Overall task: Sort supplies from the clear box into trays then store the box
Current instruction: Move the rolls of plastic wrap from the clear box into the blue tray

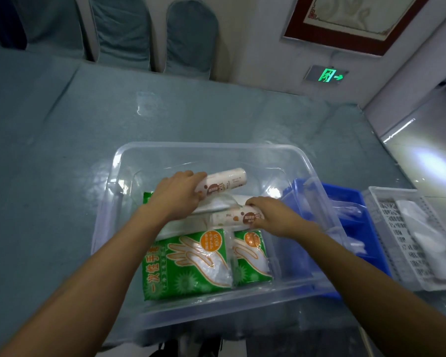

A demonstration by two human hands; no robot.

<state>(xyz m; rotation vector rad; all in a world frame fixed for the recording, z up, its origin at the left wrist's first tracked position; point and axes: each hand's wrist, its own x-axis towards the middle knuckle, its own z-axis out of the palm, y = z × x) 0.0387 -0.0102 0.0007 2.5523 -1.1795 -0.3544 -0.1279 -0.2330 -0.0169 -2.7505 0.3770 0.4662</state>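
Note:
The clear box (pixel 119 161) sits on the table in front of me. Both my hands are inside it. My left hand (pixel 177 194) grips a white roll with brown dots (pixel 229 180), lifted toward the box's far side. My right hand (pixel 273 215) holds a second matching roll (pixel 232 217) that lies across white packets. Two green packs of disposable gloves (pixel 188 264) lie flat at the near end of the box. A blue tray (pixel 355 199) and a white slotted tray (pixel 386 199) stand to the right of the box.
The table has a blue-grey cloth under a clear cover (pixel 62 150). Chairs with blue covers (pixel 191 37) stand at the far edge. The white tray holds white packets; the blue tray holds clear-wrapped items. A wall with a green exit sign (pixel 327 74) is at the right.

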